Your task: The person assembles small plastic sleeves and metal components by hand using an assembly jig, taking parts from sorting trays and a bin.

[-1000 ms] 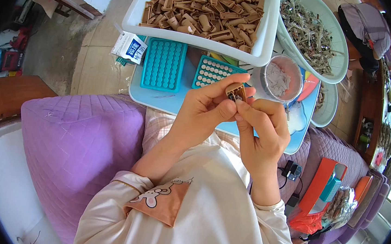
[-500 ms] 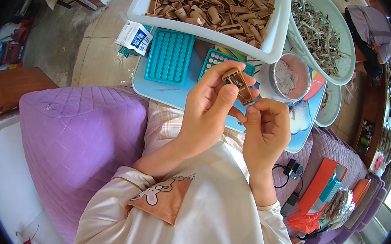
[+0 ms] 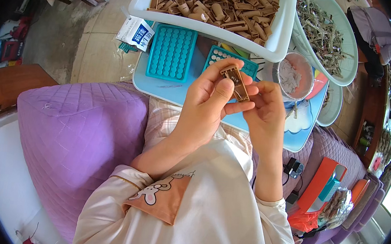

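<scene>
My left hand (image 3: 205, 105) holds a small brown plastic casing (image 3: 241, 91) between thumb and fingers, its open side up. Inside the casing are small metal parts, one like a coil spring; the finer ones are too small to make out. My right hand (image 3: 271, 111) is closed in at the casing's right side, its fingertips against the lower right end. Whether something thin is also between those fingertips is hidden. The casing is held above the near edge of a light blue table (image 3: 163, 87).
A white bin (image 3: 285, 30) of brown casings stands at the back. Beside it is a pale basin (image 3: 351, 73) of metal parts. Teal trays (image 3: 171, 52) (image 3: 245, 69), a carton (image 3: 135, 33) and a tub (image 3: 312, 78) of white pieces sit on the table. A purple cushion (image 3: 80, 135) lies left.
My right hand has gone from a pinch below the casing's lower end to fingers up against its right side. The casing is tilted more steeply in my left hand.
</scene>
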Demonstrator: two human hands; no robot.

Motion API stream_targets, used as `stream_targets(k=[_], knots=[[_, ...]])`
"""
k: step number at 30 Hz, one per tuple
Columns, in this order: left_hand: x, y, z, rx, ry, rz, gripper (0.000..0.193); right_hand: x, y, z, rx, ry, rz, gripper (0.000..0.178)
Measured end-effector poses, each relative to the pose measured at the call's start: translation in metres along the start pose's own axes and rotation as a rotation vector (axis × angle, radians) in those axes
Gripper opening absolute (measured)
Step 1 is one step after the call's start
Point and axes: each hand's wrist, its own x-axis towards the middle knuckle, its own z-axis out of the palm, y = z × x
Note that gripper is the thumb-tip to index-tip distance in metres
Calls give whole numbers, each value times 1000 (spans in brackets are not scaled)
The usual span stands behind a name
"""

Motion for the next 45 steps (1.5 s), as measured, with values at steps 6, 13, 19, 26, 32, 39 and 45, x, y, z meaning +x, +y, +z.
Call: stream_targets(k=[6, 13, 19, 26, 32, 39, 45], knots=[[-2, -11, -13, 272, 1, 101, 31, 2, 3, 7, 108, 7, 12, 25], [-19, -50, -53, 637, 153, 75, 24, -3, 61, 16, -230, -76, 196, 16], [-31, -50, -70, 502, 189, 5, 28, -4, 73, 12, 366, -245, 493, 14], [-21, -44, -71, 339, 200, -38, 29, 1, 77, 14, 318, -187, 465, 15], [-8, -17, -76, 228, 195, -193, 29, 39, 94, -17, -774, -2, -111, 21], [-5, -3, -74, 188, 154, -245, 32, 38, 88, -10, -725, 58, -183, 21], [-5, -8, -68, 290, 141, -258, 32, 15, 50, 27, -591, 15, -558, 20]])
